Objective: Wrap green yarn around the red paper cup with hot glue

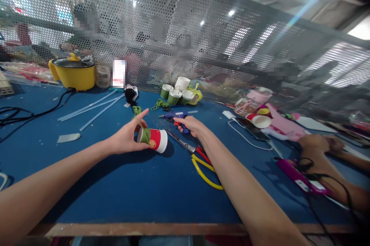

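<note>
A red and white paper cup (157, 141) lies on its side, tilted, in my left hand (125, 137). Its base end is wrapped in green yarn (146, 135), and a strand runs up over my fingers to a loose bundle behind. My thumb presses the near side while my index finger points away. In my right hand (191, 124) is a blue hot glue gun (170, 116) with an orange trigger, its nozzle pointing left beyond the cup. Scissors (189, 147) with yellow and red handles lie open beneath my right forearm.
Several yarn-wrapped cups (174, 97) stand near the perforated metal screen. Clear glue sticks (101, 113) and a yellow electric pot (77, 74) are to the left. On the right lie a phone (252, 128), a purple device (300, 176) and a co-worker's arm (332, 173).
</note>
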A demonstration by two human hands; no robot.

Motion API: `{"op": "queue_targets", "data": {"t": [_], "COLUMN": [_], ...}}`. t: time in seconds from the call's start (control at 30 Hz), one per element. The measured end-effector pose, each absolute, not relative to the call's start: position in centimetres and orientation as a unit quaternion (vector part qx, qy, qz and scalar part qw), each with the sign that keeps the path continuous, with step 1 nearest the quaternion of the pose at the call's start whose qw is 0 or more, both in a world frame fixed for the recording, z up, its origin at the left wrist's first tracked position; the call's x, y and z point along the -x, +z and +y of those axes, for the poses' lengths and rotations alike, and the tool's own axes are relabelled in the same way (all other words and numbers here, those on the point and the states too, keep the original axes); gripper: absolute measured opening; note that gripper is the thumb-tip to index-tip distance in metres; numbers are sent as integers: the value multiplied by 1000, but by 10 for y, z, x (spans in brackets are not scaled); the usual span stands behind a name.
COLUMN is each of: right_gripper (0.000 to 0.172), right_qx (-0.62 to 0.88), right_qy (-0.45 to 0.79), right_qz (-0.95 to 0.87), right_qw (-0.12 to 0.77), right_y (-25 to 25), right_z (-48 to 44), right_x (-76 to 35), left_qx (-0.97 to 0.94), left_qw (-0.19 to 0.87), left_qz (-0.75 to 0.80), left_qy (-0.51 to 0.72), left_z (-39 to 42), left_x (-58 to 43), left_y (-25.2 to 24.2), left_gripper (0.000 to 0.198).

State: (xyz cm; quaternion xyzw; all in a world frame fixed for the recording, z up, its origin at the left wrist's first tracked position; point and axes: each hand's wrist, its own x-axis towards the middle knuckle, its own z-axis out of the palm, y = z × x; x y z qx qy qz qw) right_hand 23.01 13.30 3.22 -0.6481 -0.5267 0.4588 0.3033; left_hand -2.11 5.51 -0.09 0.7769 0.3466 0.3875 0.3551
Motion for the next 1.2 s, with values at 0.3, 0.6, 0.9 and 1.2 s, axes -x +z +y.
{"op": "queue_targets", "data": {"t": [0.3,0.6,0.9,1.2], "right_gripper": [35,20,12,16], "right_qx": [691,445,400,447], "right_qy": [299,136,192,254], "right_qz": [-607,-849,-843,-797], "right_qw": [253,250,305,316], "right_y": [35,73,67,59], "right_z": [135,69,52,58], "right_x": [-230,-169,-151,-164], "left_qx": [-779,-760,-747,-753], "left_qw": [351,392,432,428], "left_qz": [347,327,307,305], "left_qy": [387,402,403,396], "left_z": [54,52,51,49], "left_x": [20,18,17,16], "left_y": [0,1,2,-2], "left_gripper": [98,100,100,92]}}
